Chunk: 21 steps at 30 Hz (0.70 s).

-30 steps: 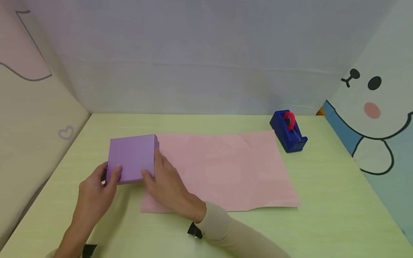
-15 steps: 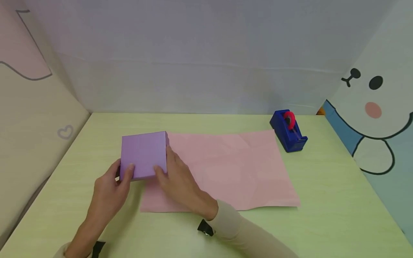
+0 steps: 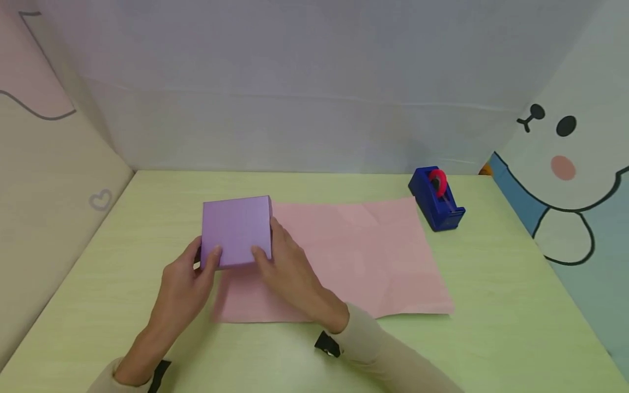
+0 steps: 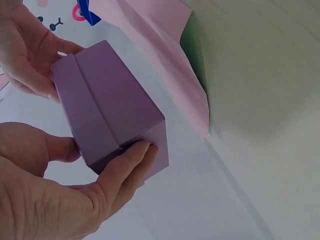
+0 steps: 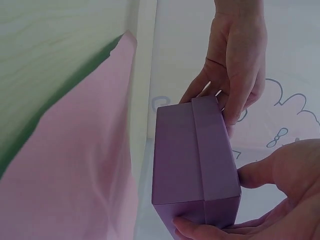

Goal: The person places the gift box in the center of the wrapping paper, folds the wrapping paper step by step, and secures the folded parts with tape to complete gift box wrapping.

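Note:
A purple lidded box [image 3: 236, 229] is held up off the table, over the left end of a pink sheet of paper [image 3: 363, 256]. My left hand [image 3: 184, 284] grips its left side, thumb on the top face and fingers along the side. On the opposite side my right hand [image 3: 295, 273] holds it the same way, thumb near the front corner. In the left wrist view, a seam between lid and base runs along the box [image 4: 110, 100]. The right wrist view shows both hands on the ends of the box [image 5: 195, 155].
A blue tape dispenser [image 3: 436, 199] with a red core stands at the back right, beside the paper's corner. The pale green table [image 3: 516, 305] meets a whitish wall [image 3: 304, 131] behind and printed panels at both sides.
Both hands have carried the purple box to the right and slightly back, from beside the paper's left edge to over its left end. The paper and tape dispenser have stayed put.

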Each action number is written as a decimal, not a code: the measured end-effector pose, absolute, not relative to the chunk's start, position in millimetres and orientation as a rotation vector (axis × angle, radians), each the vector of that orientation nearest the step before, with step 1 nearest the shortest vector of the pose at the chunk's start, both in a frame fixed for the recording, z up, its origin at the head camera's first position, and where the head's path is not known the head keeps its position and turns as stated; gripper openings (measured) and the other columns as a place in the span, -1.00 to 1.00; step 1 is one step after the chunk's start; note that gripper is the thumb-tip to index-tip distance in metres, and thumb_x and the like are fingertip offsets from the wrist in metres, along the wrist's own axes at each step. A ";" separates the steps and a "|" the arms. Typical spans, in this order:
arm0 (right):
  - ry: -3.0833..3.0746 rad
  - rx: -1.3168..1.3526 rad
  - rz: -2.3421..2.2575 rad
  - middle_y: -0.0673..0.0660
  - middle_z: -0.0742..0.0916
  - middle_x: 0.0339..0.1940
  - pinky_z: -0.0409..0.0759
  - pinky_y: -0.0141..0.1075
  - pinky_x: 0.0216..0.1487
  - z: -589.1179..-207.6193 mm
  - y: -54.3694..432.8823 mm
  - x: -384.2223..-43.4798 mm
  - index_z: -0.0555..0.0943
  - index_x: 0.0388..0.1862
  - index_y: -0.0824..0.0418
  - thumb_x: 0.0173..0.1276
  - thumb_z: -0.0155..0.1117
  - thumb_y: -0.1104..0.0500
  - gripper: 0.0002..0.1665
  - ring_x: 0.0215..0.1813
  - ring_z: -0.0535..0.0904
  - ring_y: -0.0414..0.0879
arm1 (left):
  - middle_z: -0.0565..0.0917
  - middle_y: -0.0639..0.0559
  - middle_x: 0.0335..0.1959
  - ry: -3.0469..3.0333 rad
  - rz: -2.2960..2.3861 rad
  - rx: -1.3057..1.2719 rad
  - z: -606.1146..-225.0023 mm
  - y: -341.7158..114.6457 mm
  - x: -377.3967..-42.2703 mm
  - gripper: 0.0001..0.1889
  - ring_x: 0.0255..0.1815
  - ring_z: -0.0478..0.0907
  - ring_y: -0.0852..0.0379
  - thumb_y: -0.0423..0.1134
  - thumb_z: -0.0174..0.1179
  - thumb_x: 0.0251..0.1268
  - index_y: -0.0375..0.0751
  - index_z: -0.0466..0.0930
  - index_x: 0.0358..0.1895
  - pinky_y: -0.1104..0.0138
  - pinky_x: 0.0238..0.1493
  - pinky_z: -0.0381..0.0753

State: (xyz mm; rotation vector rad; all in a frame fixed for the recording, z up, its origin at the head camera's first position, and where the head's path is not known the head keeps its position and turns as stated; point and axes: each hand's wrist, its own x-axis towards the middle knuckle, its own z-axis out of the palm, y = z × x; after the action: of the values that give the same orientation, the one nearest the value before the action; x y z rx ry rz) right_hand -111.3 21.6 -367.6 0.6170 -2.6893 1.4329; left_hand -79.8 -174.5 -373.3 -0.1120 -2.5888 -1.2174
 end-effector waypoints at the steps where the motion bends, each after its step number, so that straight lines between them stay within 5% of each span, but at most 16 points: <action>1: -2.687 0.617 1.431 0.32 0.51 0.40 0.52 -0.08 0.36 -367.5 22.8 -111.2 0.09 0.62 0.38 0.60 0.14 0.15 -0.22 0.36 0.50 0.04 | 0.67 -0.45 0.08 -2.591 -1.218 -0.115 -373.2 -173.8 -80.1 -0.52 0.05 0.70 -0.24 -0.18 0.12 0.60 -0.56 0.43 0.31 0.10 -0.11 0.74; 21: -2.697 0.586 1.434 0.34 0.47 0.45 0.51 -0.04 0.37 -370.4 47.5 -111.1 0.06 0.63 0.41 0.60 0.15 0.16 -0.19 0.40 0.47 0.08 | 0.68 -0.43 0.07 -2.600 -1.179 -0.204 -379.2 -154.4 -88.4 -0.54 0.04 0.70 -0.27 -0.23 0.17 0.57 -0.58 0.45 0.28 -0.08 -0.11 0.73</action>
State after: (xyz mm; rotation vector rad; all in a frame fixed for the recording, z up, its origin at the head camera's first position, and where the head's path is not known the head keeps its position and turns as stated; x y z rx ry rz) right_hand -111.1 47.5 -370.4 0.5856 -2.6973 1.4335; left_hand -88.4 -154.4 -379.2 -0.2043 -2.5995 -1.1792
